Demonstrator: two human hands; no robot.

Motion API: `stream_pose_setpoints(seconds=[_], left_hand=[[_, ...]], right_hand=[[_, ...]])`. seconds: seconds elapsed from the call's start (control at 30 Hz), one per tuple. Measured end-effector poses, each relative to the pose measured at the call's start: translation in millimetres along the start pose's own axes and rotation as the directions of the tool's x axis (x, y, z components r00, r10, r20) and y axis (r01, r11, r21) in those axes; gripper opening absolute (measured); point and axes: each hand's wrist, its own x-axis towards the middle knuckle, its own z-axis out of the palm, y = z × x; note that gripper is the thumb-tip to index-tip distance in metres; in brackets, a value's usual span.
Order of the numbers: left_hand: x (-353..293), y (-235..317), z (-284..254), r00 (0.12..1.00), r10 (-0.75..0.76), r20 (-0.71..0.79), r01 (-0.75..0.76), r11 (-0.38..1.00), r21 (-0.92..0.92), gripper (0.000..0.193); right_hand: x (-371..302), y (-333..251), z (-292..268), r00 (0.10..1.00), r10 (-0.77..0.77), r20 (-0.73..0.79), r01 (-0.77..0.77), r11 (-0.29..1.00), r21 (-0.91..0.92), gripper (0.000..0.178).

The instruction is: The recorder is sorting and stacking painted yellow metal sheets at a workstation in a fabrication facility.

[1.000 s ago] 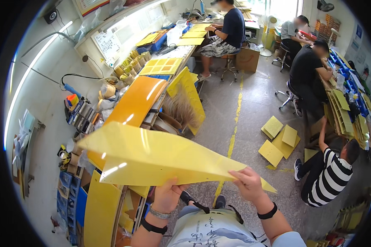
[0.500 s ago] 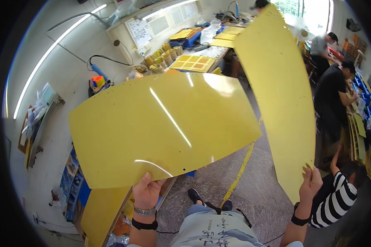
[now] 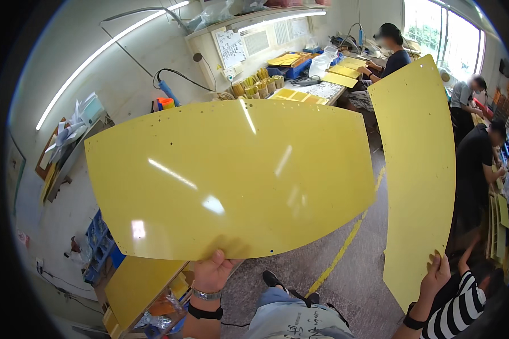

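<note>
Separated slightly in view since half a second earlier, a broad yellow sheet (image 3: 232, 181) and a narrower curved sheet (image 3: 418, 169) are held up side by side. The former is clamped at its lower edge by the left hand (image 3: 214, 272); the latter is pinched at its lower right edge by the right hand (image 3: 435, 275). Beyond, yellow strips (image 3: 247, 85) are stood in round brown containers (image 3: 262, 90), and flat yellow pieces (image 3: 285, 59) are borne by a blue tray (image 3: 296, 72).

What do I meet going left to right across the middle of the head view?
Grey wall shelf → wide yellow panel, held at its lower edge by the left hand → narrow yellow panel, held near its lower end by the right hand → co-worker in a black top.
</note>
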Motion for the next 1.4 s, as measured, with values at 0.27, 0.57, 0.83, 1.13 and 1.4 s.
stream_pose_setpoints(seconds=[0.27,0.57,0.83,1.13,1.4], left_hand=[[22,-18,-17,0.997,0.022,-0.07,-0.029,0.994,-0.108,0.053],[100,-18,-70,0.971,0.142,-0.192,-0.177,0.968,-0.18,0.042],[193,-15,-129,0.986,0.072,-0.152,-0.103,0.972,-0.212,0.032],[270,7,-115,0.981,0.183,-0.063,-0.193,0.947,-0.257,0.054],[327,-59,-148,0.965,0.091,-0.244,-0.15,0.96,-0.235,0.048]], right_hand=[[12,-4,3,0.99,0.132,-0.044,-0.126,0.984,0.126,0.023],[30,-58,44,0.979,0.202,-0.037,-0.176,0.918,0.356,0.026],[32,-118,73,0.971,0.211,-0.112,-0.146,0.895,0.422,0.031],[58,-175,127,0.941,0.279,-0.192,-0.145,0.845,0.514,0.032],[114,-163,174,0.947,0.275,-0.166,-0.121,0.783,0.61,0.032]])
